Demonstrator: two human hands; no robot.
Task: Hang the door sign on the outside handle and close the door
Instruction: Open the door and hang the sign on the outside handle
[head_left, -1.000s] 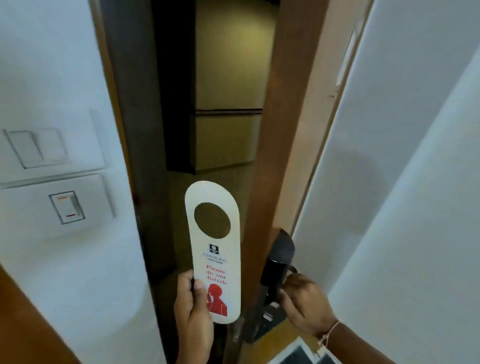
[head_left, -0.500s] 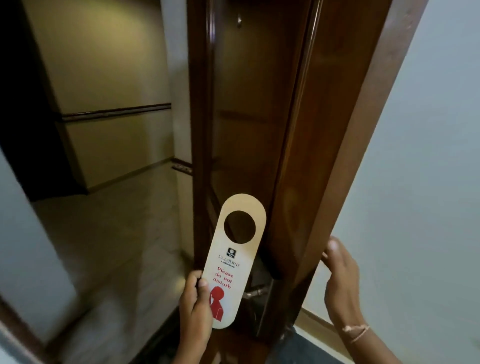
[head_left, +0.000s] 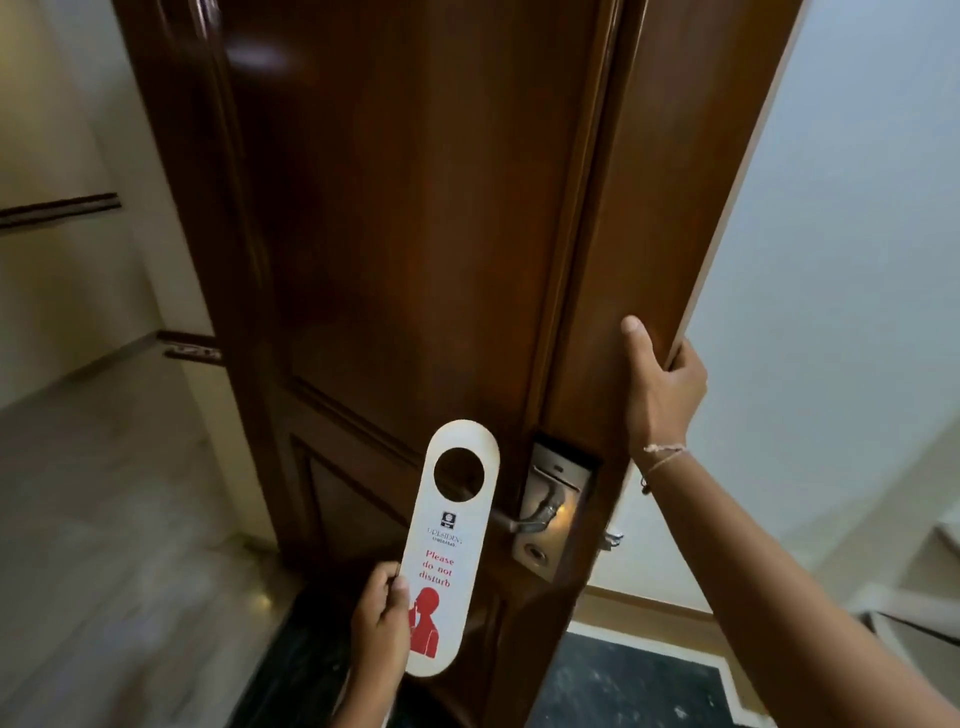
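Pale marble-look floor (head_left: 104, 545) filled the left of the view, with cream corridor wall (head_left: 67, 291) above it and a dark rail (head_left: 57, 208) running across that wall. Moving right, the left hand (head_left: 379, 618) came up from the bottom edge, fingers and thumb pinched on the lower left edge of the door sign (head_left: 449, 551). That sign was white, held upright and tilted a touch to the right, red "Please do not disturb" lettering and a red figure on its lower half, its round hole at the top. Through and just beside that hole sat the tip of the outside handle (head_left: 524, 519), a metal lever on a brushed plate (head_left: 553, 519); the sign overlapped the lever's end, though whether the hole was actually over it could not be told. Behind it all stood the dark wooden door (head_left: 415, 234), open, its outer face towards the camera. Further right, the right hand (head_left: 660, 384) was clamped on the door's edge above the plate, thumb flat on the outer face, fingers wrapped round out of sight, a thin string bracelet (head_left: 662, 457) at the wrist. Pale blue-white wall (head_left: 841, 260) closed off the right side.
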